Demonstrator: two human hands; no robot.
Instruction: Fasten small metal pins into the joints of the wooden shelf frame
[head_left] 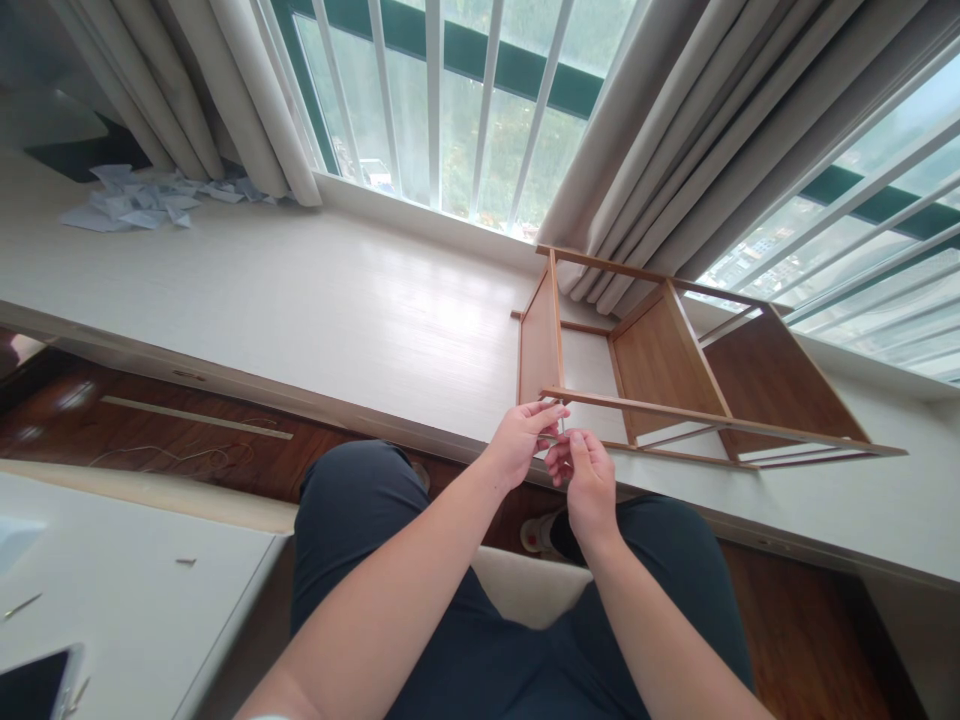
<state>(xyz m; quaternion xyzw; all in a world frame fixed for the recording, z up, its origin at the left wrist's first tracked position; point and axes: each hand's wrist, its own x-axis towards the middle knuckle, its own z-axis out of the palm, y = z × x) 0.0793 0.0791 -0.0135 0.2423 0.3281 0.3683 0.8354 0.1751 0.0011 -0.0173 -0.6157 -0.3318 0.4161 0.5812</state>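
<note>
A brown wooden shelf frame (pixel 675 310) lies on its side on the white window ledge, its long near rail (pixel 645 405) facing me. At the left end of that rail, my left hand (pixel 519 440) is closed in a pinch, fingertips just below the wood. My right hand (pixel 589 475) is closed beside it, thumb and index finger pinched together. Between the two sets of fingertips shows a thin metal piece, bent like a hex key (pixel 562 424). Both hands seem to touch it. Its ends are partly hidden by the fingers and the rail.
Crumpled white papers (pixel 135 200) lie at the ledge's far left. Grey curtains (pixel 645 140) hang behind the shelf by barred windows. At lower left, a white table (pixel 127 570) bears a screw (pixel 186 561), a thin metal piece (pixel 22 606) and a dark-screened device (pixel 37 685).
</note>
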